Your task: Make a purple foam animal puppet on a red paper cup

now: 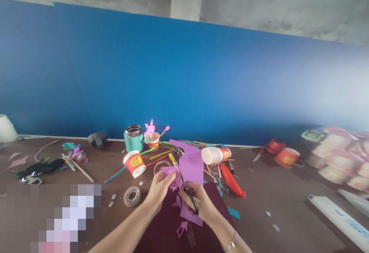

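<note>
My left hand (161, 186) is closed on a piece of pink paper (173, 183), held up over the table's near middle. In my right hand (197, 199) is a pair of scissors (190, 195) with black handles, its blades pointing up and away along the right side of that paper. Whether the blades touch the paper I cannot tell. Under and behind both hands lies a sheet of purple paper (193, 161), cut unevenly. A cut-out purple scrap (182, 229) rests below my hands on a dark maroon sheet (215, 201).
A roll of clear tape (132, 196) lies left of my hands. Behind are a red paper cup (135, 163), a teal jar (133, 138) and a cup with a pink paper figure (152, 141). Stacked cups (213, 155) and a red balloon-like item (233, 181) lie right; a power strip (340, 220) is farther right.
</note>
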Demonstrator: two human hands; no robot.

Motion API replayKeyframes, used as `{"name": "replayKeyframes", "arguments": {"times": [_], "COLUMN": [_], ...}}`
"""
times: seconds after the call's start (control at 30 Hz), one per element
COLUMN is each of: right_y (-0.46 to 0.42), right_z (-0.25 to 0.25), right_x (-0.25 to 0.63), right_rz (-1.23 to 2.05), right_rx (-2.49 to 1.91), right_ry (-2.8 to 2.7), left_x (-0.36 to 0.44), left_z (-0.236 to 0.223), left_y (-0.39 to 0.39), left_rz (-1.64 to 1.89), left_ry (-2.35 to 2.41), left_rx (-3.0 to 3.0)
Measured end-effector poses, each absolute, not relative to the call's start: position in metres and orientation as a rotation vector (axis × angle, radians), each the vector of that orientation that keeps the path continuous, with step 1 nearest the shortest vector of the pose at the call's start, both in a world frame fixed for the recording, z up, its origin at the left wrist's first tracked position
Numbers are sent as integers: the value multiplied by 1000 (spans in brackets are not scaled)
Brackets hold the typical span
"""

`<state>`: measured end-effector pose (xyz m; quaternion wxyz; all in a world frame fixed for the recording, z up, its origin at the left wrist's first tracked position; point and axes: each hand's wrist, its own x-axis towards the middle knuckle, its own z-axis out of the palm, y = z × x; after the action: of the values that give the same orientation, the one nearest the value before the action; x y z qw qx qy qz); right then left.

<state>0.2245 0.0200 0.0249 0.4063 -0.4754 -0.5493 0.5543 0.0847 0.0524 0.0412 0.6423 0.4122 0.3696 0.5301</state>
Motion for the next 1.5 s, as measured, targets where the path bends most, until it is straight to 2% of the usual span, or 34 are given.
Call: {"name": "replayKeyframes", "arguments": {"times": [1.13,1.37,1.5], "right_y": [21,21,22], "right_z": [23,24,21], "right_x": [240,242,241], "right_rz": [1477,1512,1486], "right_rx": [-1229,-1231,-1211], "right_ry": [-1537,-1524,-1486], "left_x": [64,61,67], "left_z": [40,37,35], "left_y": [68,71,68], "left_rz": [906,873,950], "left_ry": [729,754,751], "left_rx": [1284,1270,1067]}}
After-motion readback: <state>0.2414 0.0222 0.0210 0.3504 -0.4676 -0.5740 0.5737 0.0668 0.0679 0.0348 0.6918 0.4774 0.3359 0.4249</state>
